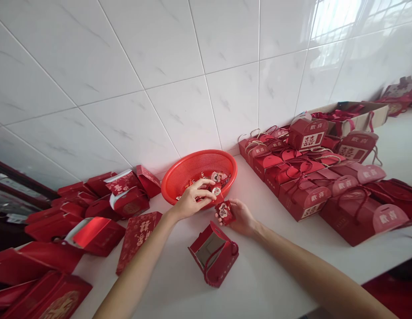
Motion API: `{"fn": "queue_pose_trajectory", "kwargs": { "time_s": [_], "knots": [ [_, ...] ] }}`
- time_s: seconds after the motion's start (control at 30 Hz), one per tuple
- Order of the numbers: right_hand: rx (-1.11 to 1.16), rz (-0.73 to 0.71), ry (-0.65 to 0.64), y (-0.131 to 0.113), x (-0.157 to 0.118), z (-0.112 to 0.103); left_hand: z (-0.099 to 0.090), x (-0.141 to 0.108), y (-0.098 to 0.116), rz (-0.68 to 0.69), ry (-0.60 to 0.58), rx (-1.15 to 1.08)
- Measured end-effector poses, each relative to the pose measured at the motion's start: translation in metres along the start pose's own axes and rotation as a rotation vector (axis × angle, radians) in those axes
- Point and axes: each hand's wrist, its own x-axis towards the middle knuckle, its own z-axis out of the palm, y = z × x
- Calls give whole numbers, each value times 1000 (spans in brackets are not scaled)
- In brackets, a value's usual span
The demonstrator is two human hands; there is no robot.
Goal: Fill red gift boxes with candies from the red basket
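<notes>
Over the near rim of a red plastic basket (pixel 172 168), my left hand (pixel 192 199) pinches a small wrapped sweet (pixel 217 191) with a round pale face. My right hand (pixel 242 217) is closed around a red sweet packet (pixel 225 212) with pale lettering, just in front of the basket. Several wrapped sweets (pixel 221 177) lie inside the basket, partly hidden behind my left hand. Below both hands stands a red gift box (pixel 222 266) with its top open and a dark red cord handle; its visible inside is grey-brown.
Finished-looking red boxes with cord handles (pixel 302 190) crowd the right side. Behind them sits a cardboard box (pixel 368 115) holding red ribbons. Open red boxes (pixel 99 235) fill the left, beside a flat red box (pixel 139 235). A tiled wall (pixel 172 115) backs the white table (pixel 259 274).
</notes>
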Motion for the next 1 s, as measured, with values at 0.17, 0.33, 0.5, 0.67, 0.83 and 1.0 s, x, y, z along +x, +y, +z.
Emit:
{"fn": "queue_pose_trajectory", "kwargs": {
  "time_s": [0.17, 0.33, 0.5, 0.67, 0.83, 1.0],
  "knots": [
    [33, 33, 2, 2, 3, -7, 3, -6, -4, -10, 27, -9],
    [35, 20, 47, 4, 4, -6, 6, -9, 5, 2, 49, -15],
    [65, 9, 72, 3, 2, -1, 16, -13, 25, 83, -21, 64],
    [84, 22, 106, 0, -1, 1, 24, -14, 30, 120, -105, 242],
    [99, 3, 29, -3, -4, 3, 23, -14, 28, 97, -143, 288],
    [1, -3, 84, 1, -5, 1, 23, -15, 34, 52, -160, 231]
  ]
}}
